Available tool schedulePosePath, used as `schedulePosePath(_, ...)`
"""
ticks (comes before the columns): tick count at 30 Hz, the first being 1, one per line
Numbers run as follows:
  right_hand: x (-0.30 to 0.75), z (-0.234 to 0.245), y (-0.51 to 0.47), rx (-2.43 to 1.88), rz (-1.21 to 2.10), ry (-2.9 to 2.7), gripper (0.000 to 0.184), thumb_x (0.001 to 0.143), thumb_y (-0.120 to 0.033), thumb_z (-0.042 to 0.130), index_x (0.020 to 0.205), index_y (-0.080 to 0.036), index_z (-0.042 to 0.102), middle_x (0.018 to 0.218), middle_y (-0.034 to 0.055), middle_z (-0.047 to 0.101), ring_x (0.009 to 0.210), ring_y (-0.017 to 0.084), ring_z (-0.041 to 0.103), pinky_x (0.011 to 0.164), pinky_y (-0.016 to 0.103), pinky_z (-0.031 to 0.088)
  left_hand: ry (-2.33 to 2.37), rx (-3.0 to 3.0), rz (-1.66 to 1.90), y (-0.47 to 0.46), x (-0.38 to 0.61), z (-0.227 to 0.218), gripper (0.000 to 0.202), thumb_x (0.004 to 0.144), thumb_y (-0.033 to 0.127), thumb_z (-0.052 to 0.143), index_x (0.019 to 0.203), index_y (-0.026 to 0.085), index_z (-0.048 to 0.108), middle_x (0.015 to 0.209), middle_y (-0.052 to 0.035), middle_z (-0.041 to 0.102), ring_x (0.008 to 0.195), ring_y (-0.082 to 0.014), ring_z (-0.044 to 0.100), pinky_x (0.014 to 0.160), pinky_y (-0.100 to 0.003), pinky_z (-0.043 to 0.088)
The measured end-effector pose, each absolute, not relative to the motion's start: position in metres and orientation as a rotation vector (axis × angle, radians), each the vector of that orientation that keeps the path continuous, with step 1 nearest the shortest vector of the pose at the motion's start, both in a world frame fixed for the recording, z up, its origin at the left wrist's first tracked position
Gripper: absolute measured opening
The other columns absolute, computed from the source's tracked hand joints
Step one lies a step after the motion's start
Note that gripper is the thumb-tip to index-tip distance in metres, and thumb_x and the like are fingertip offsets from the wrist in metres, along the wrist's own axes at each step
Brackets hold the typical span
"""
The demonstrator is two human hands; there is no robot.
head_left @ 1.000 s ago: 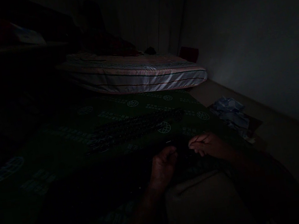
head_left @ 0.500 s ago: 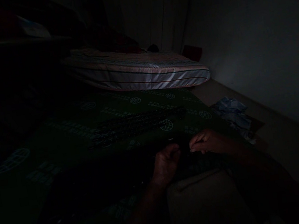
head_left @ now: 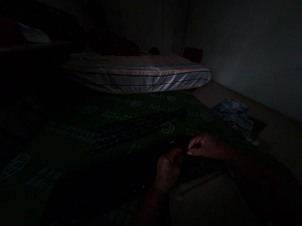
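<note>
The room is very dark. My left hand [head_left: 168, 168] and my right hand [head_left: 205, 146] meet low in the middle, over a green printed mat [head_left: 68, 147] on the floor. Both hands have their fingers pinched together, fingertips almost touching each other. What they pinch is too dark and small to make out. A long dark strip of something beaded or braided [head_left: 136, 128] lies on the mat just beyond the hands. My knee [head_left: 205, 202] shows pale below them.
A thin striped mattress [head_left: 140, 77] lies on the floor behind the mat. Crumpled pale blue material [head_left: 235, 114] sits at the right by the wall [head_left: 255, 38]. A dark shelf or furniture edge [head_left: 18, 45] fills the left.
My two hands have drawn closer, the right hand's pinched fingers moving left toward the left hand. The view shifted slightly.
</note>
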State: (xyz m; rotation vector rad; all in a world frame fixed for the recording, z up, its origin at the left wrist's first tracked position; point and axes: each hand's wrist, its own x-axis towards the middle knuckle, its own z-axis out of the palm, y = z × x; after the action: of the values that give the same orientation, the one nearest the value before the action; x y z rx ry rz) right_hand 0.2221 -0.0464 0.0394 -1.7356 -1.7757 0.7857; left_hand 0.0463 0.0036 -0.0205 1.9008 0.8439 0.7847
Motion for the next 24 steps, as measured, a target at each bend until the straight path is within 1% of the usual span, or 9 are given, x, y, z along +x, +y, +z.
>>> schedulePosePath(4,0.212,0.022,-0.052,-1.860,0.603,-1.556,0.016,0.069,-0.033,0.058,0.068,-0.019,0.063,0.059,-0.0021,0.061,0.055,0.011,0.053,0.050,0.021,0.037,0.829,2.004,0.733,0.002,0.044,-0.015,0.021,0.077,0.017,0.049,0.090,0.022,0.065,0.086,0.0005,0.069,0.078,-0.0132,0.063,0.073,-0.023,0.047)
schedulePosePath(9,0.193,-0.003,-0.055,-2.013,0.326,-1.375,0.016,0.072,-0.033,0.054,0.077,-0.019,0.060,0.069,0.0015,0.064,0.058,0.013,0.056,0.054,0.022,0.039,0.825,2.276,0.631,0.001,0.045,-0.009,0.024,0.077,0.013,0.046,0.091,0.023,0.063,0.089,-0.0005,0.067,0.081,-0.0134,0.061,0.074,-0.023,0.045)
schedulePosePath(15,0.176,-0.013,-0.056,-2.107,0.098,-1.395,0.009,0.071,-0.023,0.052,0.076,-0.020,0.058,0.059,0.0002,0.061,0.052,0.013,0.056,0.049,0.021,0.035,0.926,2.485,0.365,0.000,0.049,0.000,0.021,0.077,0.017,0.046,0.091,0.021,0.062,0.089,-0.0038,0.064,0.080,-0.0156,0.060,0.070,-0.024,0.044)
schedulePosePath(20,0.174,-0.024,-0.057,-2.065,0.005,-1.367,0.009,0.070,-0.019,0.050,0.076,-0.019,0.056,0.061,0.0021,0.063,0.055,0.014,0.059,0.052,0.022,0.038,1.035,2.533,0.183,-0.004,0.057,0.008,0.023,0.077,0.017,0.045,0.092,0.020,0.062,0.094,-0.0063,0.064,0.087,-0.0190,0.059,0.074,-0.028,0.045)
schedulePosePath(24,0.173,-0.029,-0.058,-2.007,-0.017,-1.336,0.010,0.070,-0.016,0.046,0.073,-0.019,0.055,0.063,0.0029,0.063,0.055,0.014,0.060,0.054,0.022,0.040,1.049,2.541,0.148,-0.006,0.065,0.012,0.026,0.076,0.016,0.044,0.094,0.019,0.063,0.095,-0.0083,0.064,0.090,-0.0209,0.059,0.077,-0.030,0.045)
